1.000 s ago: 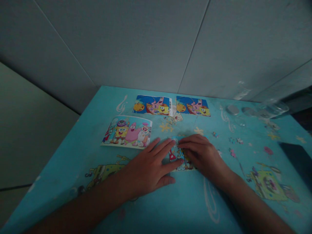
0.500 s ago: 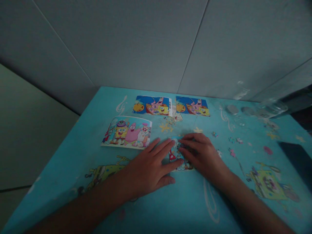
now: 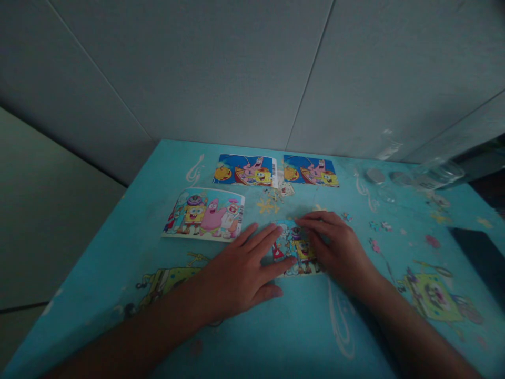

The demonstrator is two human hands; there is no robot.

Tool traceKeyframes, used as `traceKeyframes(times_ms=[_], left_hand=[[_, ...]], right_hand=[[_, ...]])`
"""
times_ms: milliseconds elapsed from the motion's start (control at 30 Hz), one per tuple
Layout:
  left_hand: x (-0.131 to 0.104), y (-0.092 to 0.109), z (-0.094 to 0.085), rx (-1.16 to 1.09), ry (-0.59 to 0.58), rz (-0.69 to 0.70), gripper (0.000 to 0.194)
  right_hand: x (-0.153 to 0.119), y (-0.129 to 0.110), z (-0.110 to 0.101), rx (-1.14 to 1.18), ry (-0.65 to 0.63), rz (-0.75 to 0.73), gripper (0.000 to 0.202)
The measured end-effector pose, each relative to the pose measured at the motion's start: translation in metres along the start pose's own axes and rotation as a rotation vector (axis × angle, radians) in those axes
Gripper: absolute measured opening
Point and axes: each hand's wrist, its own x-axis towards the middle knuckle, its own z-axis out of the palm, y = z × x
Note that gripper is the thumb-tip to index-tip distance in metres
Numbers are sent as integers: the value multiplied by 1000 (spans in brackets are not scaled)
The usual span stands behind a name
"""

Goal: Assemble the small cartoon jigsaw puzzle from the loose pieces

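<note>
Flat on the table lies a partly visible jigsaw puzzle with cartoon characters, a yellow one at its middle. My left hand is open, its spread fingers resting at the puzzle's left edge. My right hand is on the puzzle's upper right part, fingers bent and drawn together at the tips. Whatever the right fingers hold, if anything, is hidden, and so is the puzzle's right side. Up and to the left is a picture card showing similar characters.
Loose puzzle pieces lie right of my right hand. Behind are a blue picture card and a matching blue picture. Clear jars, round lids and a dark flat object are at the right. A wall borders the table.
My right hand has shifted slightly right and up, uncovering the yellow character on the puzzle. My left hand has stayed in place.
</note>
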Motion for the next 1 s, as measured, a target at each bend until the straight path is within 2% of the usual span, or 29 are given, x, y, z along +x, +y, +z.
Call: traceKeyframes(times_ms=[733, 1000], left_hand=[[1, 0, -2, -23, -9, -12, 55], [1, 3, -4, -32, -10, -31, 56]], right_hand=[[-3, -4, 2, -67, -35, 36, 23], [-7, 6, 6, -80, -15, -12, 22]])
